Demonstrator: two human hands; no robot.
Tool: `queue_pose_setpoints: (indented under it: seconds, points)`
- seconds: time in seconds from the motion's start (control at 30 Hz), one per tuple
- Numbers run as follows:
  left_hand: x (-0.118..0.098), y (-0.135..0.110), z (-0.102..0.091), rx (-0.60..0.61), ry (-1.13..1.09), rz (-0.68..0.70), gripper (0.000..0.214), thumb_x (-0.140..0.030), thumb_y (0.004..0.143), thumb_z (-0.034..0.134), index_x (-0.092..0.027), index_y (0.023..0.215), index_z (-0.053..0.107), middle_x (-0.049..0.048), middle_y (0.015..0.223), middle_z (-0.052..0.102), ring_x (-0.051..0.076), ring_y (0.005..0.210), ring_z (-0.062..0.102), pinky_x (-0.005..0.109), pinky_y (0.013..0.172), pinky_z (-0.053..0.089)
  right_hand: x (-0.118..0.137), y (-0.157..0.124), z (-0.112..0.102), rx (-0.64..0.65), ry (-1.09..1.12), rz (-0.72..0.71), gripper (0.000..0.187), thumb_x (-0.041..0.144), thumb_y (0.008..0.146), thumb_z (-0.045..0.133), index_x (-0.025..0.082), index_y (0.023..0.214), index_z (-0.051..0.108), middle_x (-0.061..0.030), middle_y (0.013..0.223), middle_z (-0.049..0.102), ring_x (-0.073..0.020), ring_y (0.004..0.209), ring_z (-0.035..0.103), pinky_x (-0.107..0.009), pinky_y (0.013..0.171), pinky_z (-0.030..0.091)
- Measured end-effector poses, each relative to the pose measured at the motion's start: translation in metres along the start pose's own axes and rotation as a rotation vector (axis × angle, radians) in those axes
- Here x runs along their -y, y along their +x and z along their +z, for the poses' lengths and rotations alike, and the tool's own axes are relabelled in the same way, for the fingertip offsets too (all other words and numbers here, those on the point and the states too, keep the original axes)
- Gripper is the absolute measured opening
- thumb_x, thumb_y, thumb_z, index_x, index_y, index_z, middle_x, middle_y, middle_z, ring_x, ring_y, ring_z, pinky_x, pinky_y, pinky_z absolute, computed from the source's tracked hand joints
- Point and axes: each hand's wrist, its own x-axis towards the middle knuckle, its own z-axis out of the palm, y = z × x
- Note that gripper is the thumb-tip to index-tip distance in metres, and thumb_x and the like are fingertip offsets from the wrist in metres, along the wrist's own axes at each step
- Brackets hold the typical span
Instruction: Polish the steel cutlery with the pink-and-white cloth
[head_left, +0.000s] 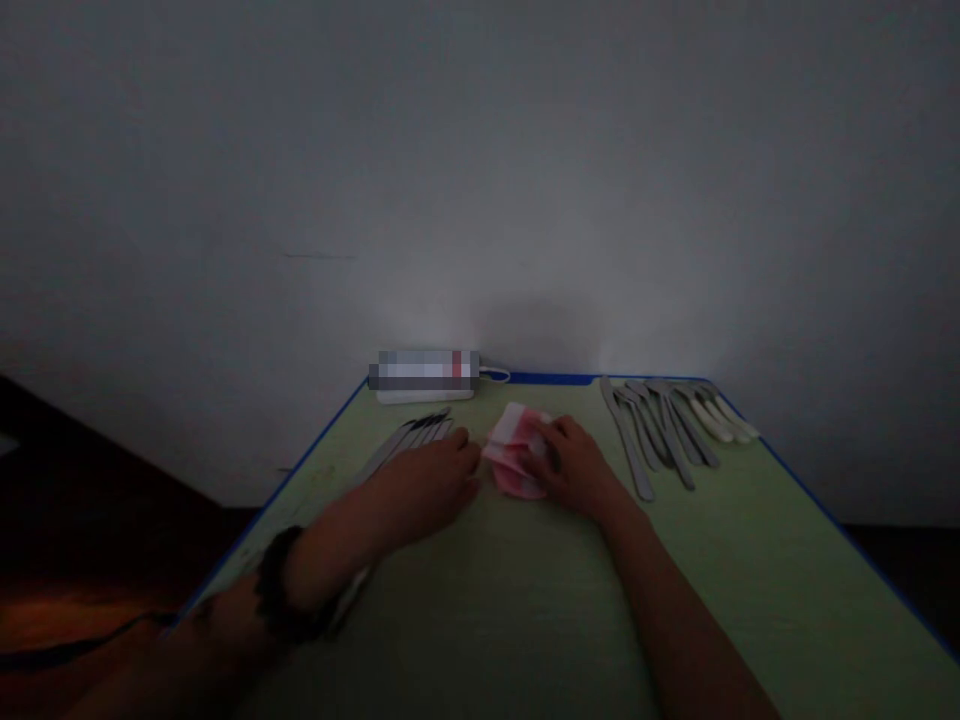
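Just below the middle of the frame, a pink-and-white cloth (511,428) is bunching over the green table (750,560); the right hand (576,462) is holding its right side between bent fingers. The left hand (439,475) is curling just beside its left edge, but I'm not managing to tell whether those fingers are gripping anything. Cutlery (675,438) is lying centre-right.
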Motion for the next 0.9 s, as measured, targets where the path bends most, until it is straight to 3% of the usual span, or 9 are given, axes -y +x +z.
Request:
queue_pose_setpoints:
  seconds: [0.17, 0.33, 0.6, 0.77, 0.9]
  points:
    - [0.074, 0.012, -0.01, 0.076, 0.078, -0.251, 0.035, -0.04, 0.082, 0.044, -0.013, 0.1, 0.058, 0.0137, 0.1, 0.062, 0.024, 0.086, 0.059, 0.031, 0.072, 0.045, 0.002, 0.0, 0.006, 0.016, -0.059, 0.013, 0.046, 0.049, 0.083, 0.045, 0.024, 0.122, 0.052, -0.009, 0.096, 0.052, -0.0191, 0.086, 0.05, -0.034, 0.079, 0.04]
    - [0.098, 0.013, 0.004, 0.157, 0.081, -0.357, 0.062, -0.056, 0.061, 0.063, -0.012, 0.104, 0.058, 0.0173, 0.109, 0.06, 0.029, 0.088, 0.061, 0.031, 0.068, 0.046, 0.003, 0.0, 0.004, 0.007, -0.061, 0.017, 0.044, 0.047, 0.084, 0.044, 0.025, 0.122, 0.051, -0.009, 0.098, 0.052, -0.0195, 0.088, 0.05, -0.034, 0.08, 0.04]
    - [0.092, 0.015, 0.005, 0.213, 0.099, -0.38, 0.05, -0.053, 0.062, 0.062, -0.015, 0.094, 0.062, 0.0154, 0.1, 0.066, 0.029, 0.087, 0.062, 0.031, 0.066, 0.047, 0.001, -0.001, 0.005, 0.006, -0.042, 0.028, 0.043, 0.044, 0.084, 0.047, 0.026, 0.122, 0.052, -0.0083, 0.099, 0.053, -0.0189, 0.089, 0.052, -0.033, 0.081, 0.04]
    - [0.069, 0.011, -0.003, 0.236, 0.116, -0.361, 0.038, -0.049, 0.063, 0.061, -0.014, 0.078, 0.067, 0.0165, 0.085, 0.069, 0.029, 0.077, 0.065, 0.032, 0.06, 0.048, -0.001, -0.001, 0.005, 0.0, -0.022, 0.027, 0.042, 0.041, 0.082, 0.05, 0.026, 0.121, 0.052, -0.0077, 0.098, 0.054, -0.0184, 0.088, 0.053, -0.033, 0.08, 0.04]
    - [0.045, 0.009, -0.008, 0.237, 0.11, -0.324, 0.025, -0.032, 0.061, 0.066, -0.013, 0.077, 0.068, 0.0191, 0.086, 0.069, 0.033, 0.077, 0.065, 0.036, 0.06, 0.049, 0.0, -0.001, 0.004, 0.002, -0.013, 0.038, 0.04, 0.042, 0.083, 0.049, 0.026, 0.12, 0.053, -0.0073, 0.097, 0.054, -0.0183, 0.088, 0.053, -0.033, 0.08, 0.041]
